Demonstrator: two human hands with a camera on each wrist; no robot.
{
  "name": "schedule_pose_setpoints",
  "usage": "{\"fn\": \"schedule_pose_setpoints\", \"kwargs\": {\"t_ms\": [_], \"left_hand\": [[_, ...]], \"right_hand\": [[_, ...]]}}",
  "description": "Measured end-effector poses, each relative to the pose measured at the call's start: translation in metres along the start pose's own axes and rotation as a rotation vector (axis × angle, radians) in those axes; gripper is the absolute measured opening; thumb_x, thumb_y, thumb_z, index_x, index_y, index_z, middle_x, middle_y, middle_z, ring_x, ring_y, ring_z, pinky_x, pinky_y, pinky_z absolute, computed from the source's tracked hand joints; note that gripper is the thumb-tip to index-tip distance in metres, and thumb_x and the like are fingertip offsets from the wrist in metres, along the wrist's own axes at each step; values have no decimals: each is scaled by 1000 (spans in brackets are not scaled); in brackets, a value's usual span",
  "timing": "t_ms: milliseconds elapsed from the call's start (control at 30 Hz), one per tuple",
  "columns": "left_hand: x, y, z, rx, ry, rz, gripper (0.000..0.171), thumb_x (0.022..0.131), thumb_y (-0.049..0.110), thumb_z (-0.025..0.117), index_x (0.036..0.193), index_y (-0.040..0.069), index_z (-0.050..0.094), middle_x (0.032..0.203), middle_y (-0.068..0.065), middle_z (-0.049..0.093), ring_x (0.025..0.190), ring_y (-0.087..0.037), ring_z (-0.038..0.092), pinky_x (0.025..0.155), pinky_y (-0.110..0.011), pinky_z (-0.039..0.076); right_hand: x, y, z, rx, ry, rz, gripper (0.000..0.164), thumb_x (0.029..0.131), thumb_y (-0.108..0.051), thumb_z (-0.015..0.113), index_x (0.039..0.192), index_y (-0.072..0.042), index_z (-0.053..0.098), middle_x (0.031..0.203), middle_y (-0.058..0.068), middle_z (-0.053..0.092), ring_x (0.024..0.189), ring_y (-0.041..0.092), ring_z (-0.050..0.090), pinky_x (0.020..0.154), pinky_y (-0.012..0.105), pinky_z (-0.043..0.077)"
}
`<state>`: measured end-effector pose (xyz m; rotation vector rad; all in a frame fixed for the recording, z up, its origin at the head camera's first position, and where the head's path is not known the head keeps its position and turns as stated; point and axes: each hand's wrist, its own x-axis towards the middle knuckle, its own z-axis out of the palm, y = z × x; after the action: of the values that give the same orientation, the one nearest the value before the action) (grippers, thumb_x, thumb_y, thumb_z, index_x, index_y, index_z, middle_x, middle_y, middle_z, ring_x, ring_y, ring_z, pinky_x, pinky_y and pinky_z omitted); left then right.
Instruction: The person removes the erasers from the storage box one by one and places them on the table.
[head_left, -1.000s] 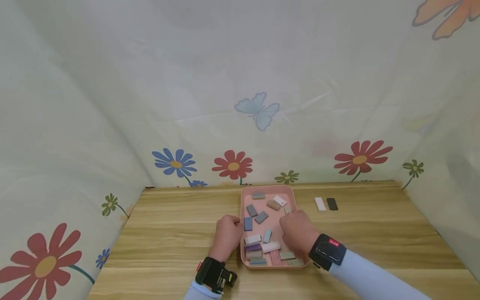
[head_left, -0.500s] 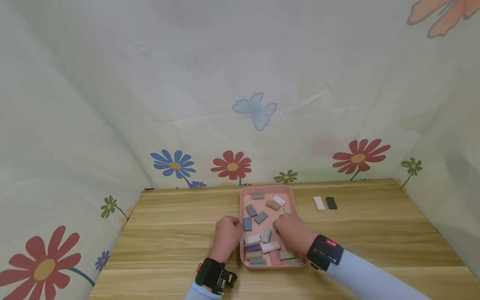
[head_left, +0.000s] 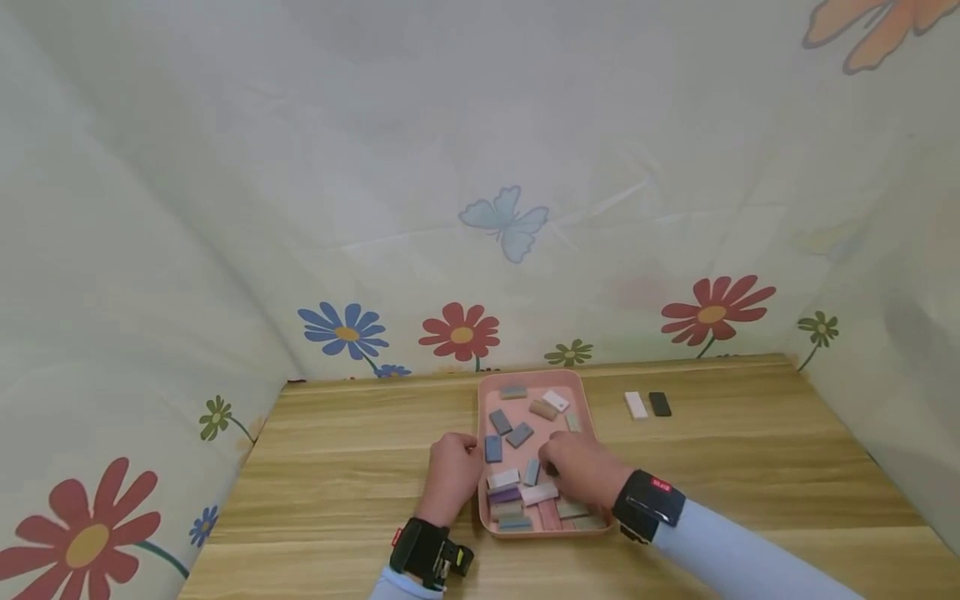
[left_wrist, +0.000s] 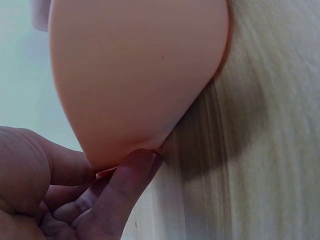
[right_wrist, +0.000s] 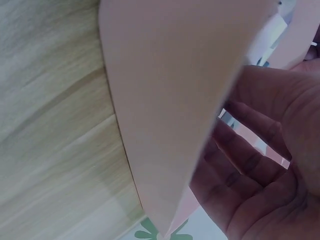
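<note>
As the left forearm rises from the lower edge of the head view, the left hand [head_left: 453,468] sits at the left side of the pink tray [head_left: 538,387], knuckles up; the right arm slants in from the lower right, carrying the right hand [head_left: 577,465] over the tray's right rim. The wood-grain surface [head_left: 352,450] bears the tray near its middle, with small blocks scattered inside, and, farther right, a white block [head_left: 636,405] and a black block [head_left: 660,404] side by side. Pale sheeting [head_left: 390,167] printed with flowers and a butterfly [head_left: 504,223] encloses it. The left grip pinches the tray's edge between thumb and fingers. The right grip is curled inside the tray beside a light-blue block [head_left: 532,472]; its fingertips are hidden, so I cannot tell whether it grasps anything.
</note>
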<state>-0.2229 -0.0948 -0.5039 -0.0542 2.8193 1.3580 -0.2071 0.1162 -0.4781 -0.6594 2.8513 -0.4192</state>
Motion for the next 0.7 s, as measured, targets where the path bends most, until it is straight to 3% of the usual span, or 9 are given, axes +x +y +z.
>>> {"fn": "schedule_pose_setpoints", "kwargs": {"t_ms": [267,400,500,700], "left_hand": [[1,-2,2,18,1,-5,22,87,13,55,96,4,73,81,-5,67,58,-10,59,48,-25,45],[0,1,1,25,10,2,21,86,11,56,97,2,72,85,-7,69,61,-10,60,49,-25,45],[-1,3,1,25,5,-4,22,87,11,56,98,2,72,86,-7,69,62,-11,60,49,-25,45],[-2,3,-1,21,-3,-14,22,87,12,56,100,2,71,88,-8,68,62,-12,60,49,-25,46]], "right_hand": [[-3,3,-16,130,73,-10,19,82,-14,68,101,-14,70,98,-3,64,89,8,55,83,34,51],[-4,11,-35,157,141,-25,19,81,-14,70,99,-16,70,100,-3,67,89,9,59,76,30,52],[-6,22,-54,177,190,-5,18,79,-12,70,97,-15,70,95,-1,67,82,10,61,68,27,50],[-15,59,-82,220,285,85,22,81,-13,69,103,-9,69,97,7,68,84,16,64,68,30,53]]}}
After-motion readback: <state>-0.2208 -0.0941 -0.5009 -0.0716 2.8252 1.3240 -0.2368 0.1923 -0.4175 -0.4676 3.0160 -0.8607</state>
